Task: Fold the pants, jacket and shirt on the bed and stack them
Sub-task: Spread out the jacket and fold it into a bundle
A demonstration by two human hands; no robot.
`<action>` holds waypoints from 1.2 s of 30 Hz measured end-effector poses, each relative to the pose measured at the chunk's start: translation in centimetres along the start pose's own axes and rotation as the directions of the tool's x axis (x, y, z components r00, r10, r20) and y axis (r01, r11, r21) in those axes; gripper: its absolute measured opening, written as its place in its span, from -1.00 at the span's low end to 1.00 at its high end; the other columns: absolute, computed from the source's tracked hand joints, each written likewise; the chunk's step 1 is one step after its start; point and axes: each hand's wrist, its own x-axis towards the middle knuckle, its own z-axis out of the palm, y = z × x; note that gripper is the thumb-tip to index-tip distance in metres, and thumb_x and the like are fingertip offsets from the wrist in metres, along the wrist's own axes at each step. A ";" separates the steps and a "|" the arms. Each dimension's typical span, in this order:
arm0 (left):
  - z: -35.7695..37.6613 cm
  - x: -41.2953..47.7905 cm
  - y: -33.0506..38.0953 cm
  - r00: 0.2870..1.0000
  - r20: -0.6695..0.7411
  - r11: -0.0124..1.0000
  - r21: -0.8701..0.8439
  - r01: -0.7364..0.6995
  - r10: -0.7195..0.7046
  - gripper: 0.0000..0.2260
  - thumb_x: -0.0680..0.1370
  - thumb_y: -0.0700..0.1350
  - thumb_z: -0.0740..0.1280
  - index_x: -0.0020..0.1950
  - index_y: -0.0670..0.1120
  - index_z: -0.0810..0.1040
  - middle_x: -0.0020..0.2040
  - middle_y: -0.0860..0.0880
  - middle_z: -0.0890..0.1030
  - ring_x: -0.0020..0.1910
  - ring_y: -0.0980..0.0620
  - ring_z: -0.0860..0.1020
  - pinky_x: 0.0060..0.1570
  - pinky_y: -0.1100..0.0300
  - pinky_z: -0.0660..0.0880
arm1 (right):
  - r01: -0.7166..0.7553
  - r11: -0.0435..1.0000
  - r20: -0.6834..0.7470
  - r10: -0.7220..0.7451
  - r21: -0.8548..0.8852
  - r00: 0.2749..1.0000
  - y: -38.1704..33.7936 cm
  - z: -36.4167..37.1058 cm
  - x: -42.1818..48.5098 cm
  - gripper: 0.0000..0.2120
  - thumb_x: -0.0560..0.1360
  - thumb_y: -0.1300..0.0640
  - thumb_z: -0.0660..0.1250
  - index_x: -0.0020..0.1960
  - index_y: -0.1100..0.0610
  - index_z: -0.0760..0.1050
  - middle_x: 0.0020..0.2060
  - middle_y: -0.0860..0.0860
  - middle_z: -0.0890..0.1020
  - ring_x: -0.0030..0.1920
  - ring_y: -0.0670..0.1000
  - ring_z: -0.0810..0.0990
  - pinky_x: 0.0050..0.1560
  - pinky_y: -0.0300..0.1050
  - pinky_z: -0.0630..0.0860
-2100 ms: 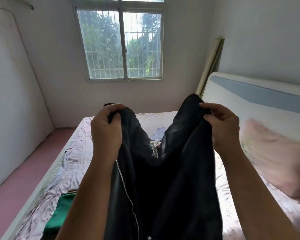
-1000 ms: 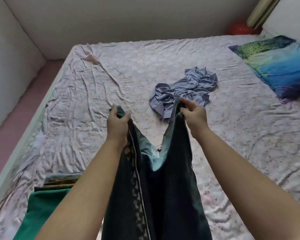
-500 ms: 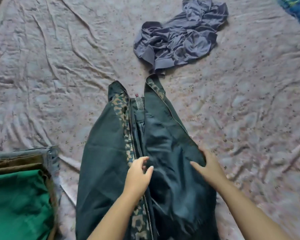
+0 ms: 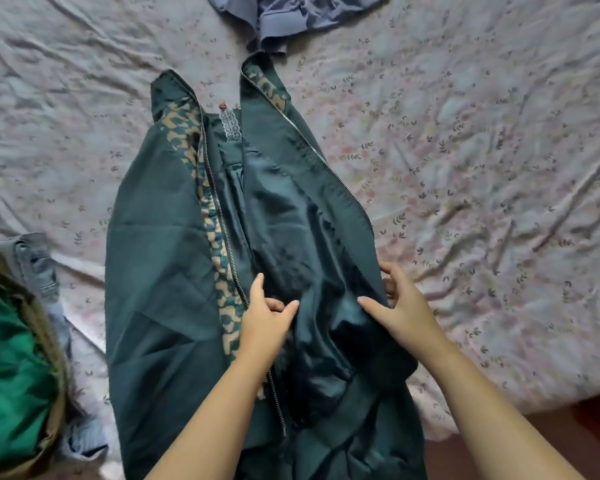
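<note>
A dark green jacket [image 4: 160, 271] lies front-up and unzipped on the bed, collar away from me, with a leopard-print strip along its zipper. My left hand [image 4: 265, 322] rests on the shiny lining beside the zipper, fingers pointing right. My right hand [image 4: 404, 308] pinches the edge of the jacket's right front panel, thumb on the lining and fingers behind the edge. A crumpled blue-grey shirt [image 4: 291, 19] lies just beyond the collar, partly cut off by the top of the view. At the left edge sits a folded pile with denim pants [image 4: 37, 268] under olive and green cloth [image 4: 11, 375].
The floral bedsheet [image 4: 482, 168] is wrinkled and spreads wide to the right of the jacket. The bed's near edge and a reddish floor [image 4: 568, 420] show at the lower right.
I lowered the jacket from the air onto the bed and looked down. Both hands moved from the collar to its middle. Since half a second ago the right hand has taken hold of the panel edge.
</note>
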 end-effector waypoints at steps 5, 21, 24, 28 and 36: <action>-1.4 -2.7 0.2 0.998 0.067 0.950 -0.310 0.032 -0.012 -0.58 0.56 -0.08 0.26 0.39 -0.07 0.25 -0.20 0.01 0.56 -0.21 0.12 0.55 -0.21 0.19 0.47 | 0.068 0.995 0.167 -0.079 0.068 0.983 -2.0 4.6 -3.1 -0.52 0.39 0.17 0.36 0.25 -0.11 0.35 0.10 -0.05 0.60 0.10 -0.08 0.59 0.13 -0.01 0.53; -8.2 -2.8 -4.6 0.988 -0.130 0.940 -0.339 0.038 -0.087 -0.91 0.46 -0.23 0.25 -0.21 -0.13 0.53 -0.14 -0.21 0.62 -0.08 -0.21 0.59 -0.01 -0.23 0.54 | -0.056 0.979 -0.107 0.036 -0.195 0.994 1.9 8.2 -4.9 -0.53 0.42 0.13 0.41 0.29 0.12 0.39 0.14 0.02 0.45 0.17 0.00 0.44 0.21 -0.15 0.37; -8.6 -3.3 -5.1 0.982 -0.177 0.912 -0.411 -0.017 -0.061 -0.85 0.54 -0.27 0.22 -0.14 -0.10 0.54 -0.11 -0.15 0.63 -0.06 -0.14 0.60 0.01 -0.12 0.56 | -0.122 0.992 -0.044 0.123 0.042 0.991 1.7 8.5 -3.5 -0.42 0.38 0.07 0.45 0.34 0.13 0.34 0.23 0.02 0.46 0.23 -0.03 0.42 0.23 -0.14 0.36; -7.9 -4.1 -4.3 0.991 -0.132 0.873 -0.479 -0.094 0.034 -0.87 0.57 -0.24 0.23 -0.05 -0.08 0.55 -0.09 -0.07 0.64 -0.10 0.01 0.62 -0.08 0.08 0.58 | -0.094 0.996 -0.019 0.094 -0.009 0.995 0.0 11.7 -1.2 -0.37 0.31 -0.09 0.48 0.27 0.14 0.38 0.16 0.02 0.46 0.18 -0.04 0.43 0.23 -0.08 0.40; -7.3 -3.5 -3.2 0.954 -0.298 0.929 -0.347 -0.131 0.023 -0.82 0.57 -0.26 0.21 -0.13 -0.02 0.51 -0.15 0.00 0.59 -0.08 0.00 0.52 0.00 0.08 0.47 | 0.010 0.998 -0.180 -0.021 -0.061 0.983 -1.7 4.4 0.9 -0.82 0.46 0.34 0.28 0.06 0.27 0.51 -0.16 0.08 0.57 -0.12 0.04 0.51 -0.23 -0.25 0.40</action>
